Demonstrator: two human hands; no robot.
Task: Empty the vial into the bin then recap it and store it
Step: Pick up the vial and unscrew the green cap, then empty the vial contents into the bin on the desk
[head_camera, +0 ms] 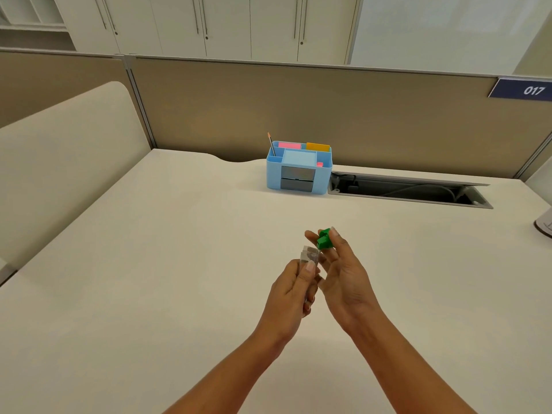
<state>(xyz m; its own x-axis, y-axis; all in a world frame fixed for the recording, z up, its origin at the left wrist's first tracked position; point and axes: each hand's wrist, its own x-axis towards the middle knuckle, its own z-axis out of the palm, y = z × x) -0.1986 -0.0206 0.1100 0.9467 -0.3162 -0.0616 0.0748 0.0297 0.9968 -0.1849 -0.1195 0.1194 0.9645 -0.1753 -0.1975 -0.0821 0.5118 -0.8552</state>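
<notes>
My left hand (294, 289) grips a clear vial (310, 257) over the middle of the desk, its open mouth tilted up and to the right. Most of the vial's body is hidden by my fingers. Just above and right of that mouth, my right hand (343, 273) pinches a green cap (323, 239) between thumb and fingertips. The cap is off the vial, a small gap apart from its rim. A light blue desk organiser (298, 171) with compartments and two small drawers stands at the back of the desk.
A pencil (271, 144) and coloured note pads stick up from the organiser. An open cable tray (409, 191) is sunk into the desk to its right. A white object (544, 224) sits at the right edge. Partition walls (298, 115) close off the back and left.
</notes>
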